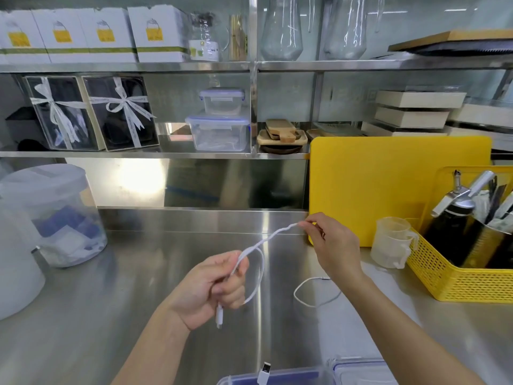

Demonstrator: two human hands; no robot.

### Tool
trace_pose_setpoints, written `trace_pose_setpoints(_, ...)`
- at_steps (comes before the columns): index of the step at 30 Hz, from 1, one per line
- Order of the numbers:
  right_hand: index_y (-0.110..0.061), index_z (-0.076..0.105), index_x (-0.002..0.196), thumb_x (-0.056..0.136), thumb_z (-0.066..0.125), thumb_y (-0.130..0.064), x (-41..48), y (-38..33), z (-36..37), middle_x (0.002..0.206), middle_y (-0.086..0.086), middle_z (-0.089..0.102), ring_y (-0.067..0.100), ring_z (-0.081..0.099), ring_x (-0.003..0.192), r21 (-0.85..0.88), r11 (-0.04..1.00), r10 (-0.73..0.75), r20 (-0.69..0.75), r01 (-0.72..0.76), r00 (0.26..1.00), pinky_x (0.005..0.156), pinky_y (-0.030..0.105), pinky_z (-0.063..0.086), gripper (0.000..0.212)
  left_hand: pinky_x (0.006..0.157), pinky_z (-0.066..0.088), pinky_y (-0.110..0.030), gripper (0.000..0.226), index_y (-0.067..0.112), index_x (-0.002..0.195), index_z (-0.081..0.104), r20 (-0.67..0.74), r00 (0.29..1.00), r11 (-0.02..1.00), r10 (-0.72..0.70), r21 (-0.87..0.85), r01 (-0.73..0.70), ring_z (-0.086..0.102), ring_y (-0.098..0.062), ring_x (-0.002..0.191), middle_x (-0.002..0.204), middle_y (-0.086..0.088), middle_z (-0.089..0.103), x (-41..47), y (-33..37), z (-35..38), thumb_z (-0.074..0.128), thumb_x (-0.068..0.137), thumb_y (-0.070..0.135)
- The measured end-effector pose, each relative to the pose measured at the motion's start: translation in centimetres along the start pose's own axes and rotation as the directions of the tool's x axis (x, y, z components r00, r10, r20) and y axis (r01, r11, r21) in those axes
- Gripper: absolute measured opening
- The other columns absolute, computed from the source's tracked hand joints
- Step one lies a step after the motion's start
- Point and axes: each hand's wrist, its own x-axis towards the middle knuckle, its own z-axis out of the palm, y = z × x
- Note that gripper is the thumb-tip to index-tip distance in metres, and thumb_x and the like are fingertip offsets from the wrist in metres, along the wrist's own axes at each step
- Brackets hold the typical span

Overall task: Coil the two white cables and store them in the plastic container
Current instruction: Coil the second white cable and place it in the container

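Note:
My left hand (215, 284) grips a white cable (259, 269) above the steel counter, with one loop formed beside the fist and a plug hanging below it. The cable runs up and right to my right hand (331, 247), whose fingertips pinch it. A second white cable (308, 293) lies loosely curved on the counter under my right forearm. At the bottom edge sits the clear plastic container (277, 377) with a blue-trimmed rim; a white plug end (263, 372) rests on it. Its lid (361, 370) lies to the right.
A yellow cutting board (388, 184) leans at the back right. In front of it are a measuring cup (391, 243) and a yellow basket (458, 276) with bottles. A lidded clear tub (55, 215) stands at left. Shelves above hold boxes, containers and glass jugs.

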Motion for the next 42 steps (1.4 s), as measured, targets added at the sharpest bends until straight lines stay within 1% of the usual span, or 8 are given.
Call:
trace_pose_setpoints(8, -0.025, 0.052, 0.094, 0.092, 0.052, -0.016, -2.1, 3.7, 1.1, 0.066, 0.002, 0.048, 0.011, 0.042, 0.056, 0.335, 0.919, 0.096, 0.325, -0.210, 0.941, 0.050, 0.015, 0.035, 0.009, 0.056, 0.026, -0.027, 0.054, -0.003, 0.105, 0.057, -0.025, 0.977, 0.784, 0.210, -0.593, -0.184, 0.032, -0.016, 0.057, 0.067, -0.005, 0.037, -0.1, 1.7, -4.9, 0.013, 0.101, 0.028)
trace_pose_setpoints(13, -0.022, 0.057, 0.111, 0.088, 0.048, -0.019, -2.8, 2.8, 1.1, 0.073, -0.004, 0.060, 0.004, 0.053, 0.058, 0.148, 0.922, -0.381, 0.187, 0.357, 0.906, 0.048, 0.015, 0.045, 0.025, 0.046, 0.031, -0.027, 0.056, -0.005, 0.078, 0.063, -0.129, 0.956, 0.608, 0.265, -0.747, -0.269, 0.028, -0.013, 0.045, 0.050, -0.013, 0.052, 0.2, 3.2, -7.0, 0.020, 0.099, 0.023)
trace_pose_setpoints(16, -0.022, 0.052, 0.125, 0.089, 0.047, -0.011, -2.6, 2.4, 1.3, 0.081, 0.005, 0.067, 0.023, 0.060, 0.058, 0.030, 0.884, -0.459, 0.237, 0.466, 0.856, 0.045, 0.033, 0.054, 0.038, 0.034, 0.025, -0.015, 0.041, 0.008, 0.060, 0.059, -0.454, 0.854, 0.672, 0.253, -0.553, -0.493, 0.014, -0.003, 0.042, 0.039, 0.004, 0.039, 0.4, 3.5, -5.7, 0.038, 0.093, 0.017)
trace_pose_setpoints(20, -0.040, 0.016, 0.139, 0.091, 0.047, -0.001, -2.9, 1.4, 1.4, 0.100, 0.001, 0.067, 0.023, 0.066, 0.084, 0.033, 0.916, -0.383, 0.367, 0.400, 0.848, 0.062, 0.036, 0.053, 0.069, 0.032, 0.026, -0.013, 0.009, 0.013, 0.060, 0.057, -0.493, 0.829, 0.750, 0.262, -0.436, -0.497, 0.011, -0.004, 0.042, 0.039, 0.006, 0.035, 0.5, 3.3, -5.0, 0.066, 0.060, 0.015)
trace_pose_setpoints(26, -0.031, 0.054, 0.125, 0.095, 0.042, -0.014, -2.5, 1.6, 1.6, 0.117, -0.001, 0.067, 0.024, 0.062, 0.099, -0.146, 0.918, -0.227, 0.567, 0.368, 0.792, 0.080, 0.041, 0.052, 0.036, 0.031, 0.025, -0.013, 0.018, 0.016, 0.067, 0.051, -0.537, 0.810, 0.825, 0.237, -0.328, -0.459, 0.021, -0.005, 0.031, 0.041, 0.008, 0.033, 0.8, 2.8, -4.2, 0.052, 0.083, 0.022)
trace_pose_setpoints(33, -0.015, 0.070, 0.094, 0.088, 0.057, -0.013, -2.2, -2.3, -0.1, 0.081, -0.019, 0.060, 0.000, 0.056, 0.078, 0.281, 0.959, -0.256, 0.809, 0.034, 0.529, 0.076, 0.016, 0.045, 0.014, 0.055, 0.060, -0.042, 0.036, 0.011, 0.076, 0.047, -0.550, 0.812, 0.981, 0.194, 0.105, -0.163, 0.063, -0.021, 0.048, 0.052, -0.005, 0.058, 2.1, 1.5, -1.5, 0.028, 0.102, 0.025)
trace_pose_setpoints(37, -0.011, 0.071, 0.088, 0.085, 0.062, -0.012, -1.6, -4.9, -0.9, 0.072, -0.019, 0.058, -0.002, 0.054, 0.071, 0.412, 0.911, -0.348, 0.742, 0.019, 0.573, 0.069, 0.011, 0.042, 0.009, 0.052, 0.059, -0.039, 0.032, 0.008, 0.080, 0.043, -0.457, 0.884, 0.974, 0.093, 0.224, 0.014, 0.070, -0.029, 0.058, 0.063, -0.011, 0.069, 2.4, 0.2, 0.6, 0.028, 0.102, 0.026)
trace_pose_setpoints(42, -0.007, 0.068, 0.087, 0.089, 0.055, -0.018, -1.1, -5.6, -0.5, 0.075, -0.005, 0.059, 0.010, 0.055, 0.072, 0.313, 0.945, -0.263, 0.547, 0.098, 0.795, 0.069, 0.028, 0.047, 0.017, 0.046, 0.056, -0.035, 0.033, 0.002, 0.088, 0.052, -0.303, 0.948, 0.955, -0.097, 0.240, 0.174, 0.061, -0.025, 0.041, 0.059, -0.017, 0.063, 2.6, -1.1, 2.0, 0.034, 0.100, 0.027)
